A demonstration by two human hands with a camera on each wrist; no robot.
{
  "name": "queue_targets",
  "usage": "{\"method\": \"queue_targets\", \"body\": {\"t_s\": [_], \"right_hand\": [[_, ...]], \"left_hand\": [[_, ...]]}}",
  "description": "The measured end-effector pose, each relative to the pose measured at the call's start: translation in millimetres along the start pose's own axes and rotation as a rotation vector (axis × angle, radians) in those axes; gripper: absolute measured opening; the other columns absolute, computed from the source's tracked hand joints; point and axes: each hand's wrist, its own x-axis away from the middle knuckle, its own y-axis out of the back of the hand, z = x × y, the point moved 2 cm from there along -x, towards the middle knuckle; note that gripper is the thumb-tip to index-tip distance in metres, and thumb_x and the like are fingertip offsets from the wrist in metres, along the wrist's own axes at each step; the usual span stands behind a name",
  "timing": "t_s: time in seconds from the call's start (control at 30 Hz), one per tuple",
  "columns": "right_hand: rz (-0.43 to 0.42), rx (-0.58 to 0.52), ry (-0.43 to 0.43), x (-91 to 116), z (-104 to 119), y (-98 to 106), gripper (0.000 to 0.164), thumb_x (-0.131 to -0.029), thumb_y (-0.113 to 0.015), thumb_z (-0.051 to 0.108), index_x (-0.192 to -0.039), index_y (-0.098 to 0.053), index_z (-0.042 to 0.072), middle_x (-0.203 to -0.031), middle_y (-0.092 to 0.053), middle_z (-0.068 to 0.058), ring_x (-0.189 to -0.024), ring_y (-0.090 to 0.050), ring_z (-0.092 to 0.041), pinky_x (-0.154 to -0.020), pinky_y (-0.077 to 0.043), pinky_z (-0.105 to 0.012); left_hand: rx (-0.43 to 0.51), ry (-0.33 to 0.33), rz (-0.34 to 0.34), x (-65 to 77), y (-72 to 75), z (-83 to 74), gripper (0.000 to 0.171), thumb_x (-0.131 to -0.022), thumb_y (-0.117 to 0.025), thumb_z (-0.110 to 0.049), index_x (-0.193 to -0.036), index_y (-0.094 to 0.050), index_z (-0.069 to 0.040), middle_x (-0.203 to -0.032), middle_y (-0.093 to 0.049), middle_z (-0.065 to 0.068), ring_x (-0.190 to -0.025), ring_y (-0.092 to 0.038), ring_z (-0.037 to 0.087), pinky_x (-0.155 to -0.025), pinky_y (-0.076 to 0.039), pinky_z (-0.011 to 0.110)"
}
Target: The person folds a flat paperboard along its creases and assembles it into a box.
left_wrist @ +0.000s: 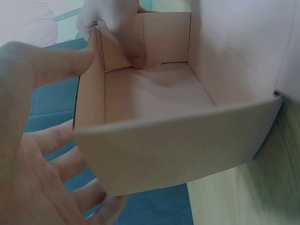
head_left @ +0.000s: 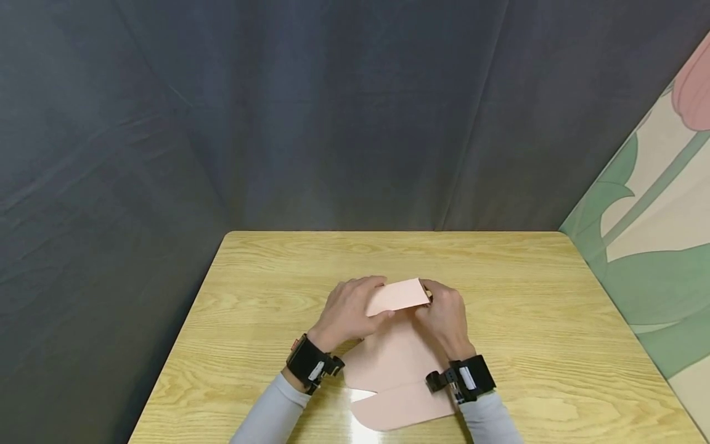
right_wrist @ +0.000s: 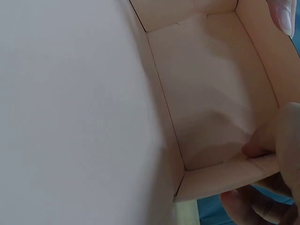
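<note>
A pale pink cardboard box (head_left: 398, 296) is tilted up between both hands, its attached lid panel (head_left: 396, 364) stretching toward the person. In the left wrist view, the tray part (left_wrist: 183, 145) has raised walls and a bare floor. My left hand (head_left: 350, 310) holds the outer long wall, thumb at its rim and fingers along the outside. At the opposite end, my right hand (head_left: 447, 316) pinches a short wall. The right wrist view shows that hand's thumb (right_wrist: 262, 141) inside the box and its fingers outside.
The box and hands are over a wood-grain table (head_left: 266, 277) with rounded far corners. Dark curtain (head_left: 355, 123) hangs behind and to the left. A flower-patterned cloth (head_left: 654, 265) borders the right side. The lid's curved flap (head_left: 383, 413) lies near the front.
</note>
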Motion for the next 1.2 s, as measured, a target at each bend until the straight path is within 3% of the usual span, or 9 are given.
{"method": "queue_targets", "body": {"t_s": [0.17,0.27,0.5,0.7,0.9,1.07,1.2], "right_hand": [[0.01,-0.008,0.011,-4.9,2.2,0.5,0.046,-0.068,-0.076,-0.011,-0.113,-0.079,-0.003,-0.103,-0.08,-0.02,-0.076,-0.074,-0.029,-0.064,-0.062,-0.045],[0.02,-0.007,0.011,-6.7,3.8,0.6,0.044,-0.07,-0.076,-0.009,-0.113,-0.079,0.0,-0.103,-0.08,-0.017,-0.075,-0.073,-0.026,-0.063,-0.06,-0.042],[0.031,0.003,0.066,-15.0,8.8,1.3,0.044,-0.07,-0.074,-0.011,-0.11,-0.08,0.005,-0.101,-0.08,-0.012,-0.078,-0.074,-0.026,-0.063,-0.06,-0.043],[0.077,-0.016,0.077,-24.4,10.1,3.4,0.048,-0.071,-0.07,-0.014,-0.113,-0.08,0.007,-0.102,-0.079,-0.008,-0.08,-0.072,-0.023,-0.064,-0.058,-0.039],[0.113,-0.033,0.089,-26.2,11.7,15.5,0.039,-0.082,-0.077,0.001,-0.12,-0.077,0.006,-0.107,-0.079,-0.009,-0.079,-0.071,-0.023,-0.063,-0.056,-0.035],[0.112,-0.051,0.099,-23.2,10.9,32.8,0.043,-0.088,-0.087,0.019,-0.127,-0.074,0.005,-0.116,-0.077,-0.012,-0.091,-0.074,-0.032,-0.07,-0.061,-0.045],[0.07,-0.052,0.073,-19.2,6.3,47.8,0.046,-0.089,-0.088,0.018,-0.129,-0.072,0.001,-0.122,-0.074,-0.017,-0.103,-0.074,-0.039,-0.08,-0.062,-0.054]], "left_hand": [[0.022,0.011,0.038,-3.9,3.4,0.4,0.058,-0.088,-0.084,-0.045,-0.138,-0.069,-0.018,-0.124,-0.077,-0.004,-0.089,-0.067,0.012,-0.069,-0.053,0.027],[0.045,0.042,0.05,-4.7,3.6,1.4,0.055,-0.085,-0.085,-0.046,-0.132,-0.073,-0.02,-0.118,-0.077,-0.005,-0.086,-0.064,0.01,-0.068,-0.05,0.025],[0.054,0.093,0.091,-5.4,4.1,1.3,0.055,-0.083,-0.084,-0.048,-0.13,-0.075,-0.022,-0.124,-0.074,-0.004,-0.092,-0.064,0.011,-0.068,-0.05,0.025],[0.056,0.098,0.091,-8.7,7.8,2.4,0.049,-0.084,-0.083,-0.052,-0.125,-0.078,-0.025,-0.107,-0.073,-0.007,-0.082,-0.06,0.008,-0.061,-0.048,0.025],[0.072,0.113,0.069,-11.1,8.2,6.9,0.054,-0.086,-0.081,-0.056,-0.129,-0.078,-0.023,-0.111,-0.075,-0.003,-0.082,-0.061,0.009,-0.062,-0.048,0.025],[0.087,0.15,0.016,-14.1,10.0,14.3,0.058,-0.087,-0.08,-0.057,-0.132,-0.077,-0.02,-0.115,-0.076,0.0,-0.086,-0.064,0.012,-0.064,-0.05,0.028],[0.114,0.219,-0.036,-14.7,11.3,21.8,0.057,-0.087,-0.081,-0.055,-0.131,-0.077,-0.019,-0.116,-0.075,0.001,-0.086,-0.065,0.015,-0.062,-0.051,0.03]]}}
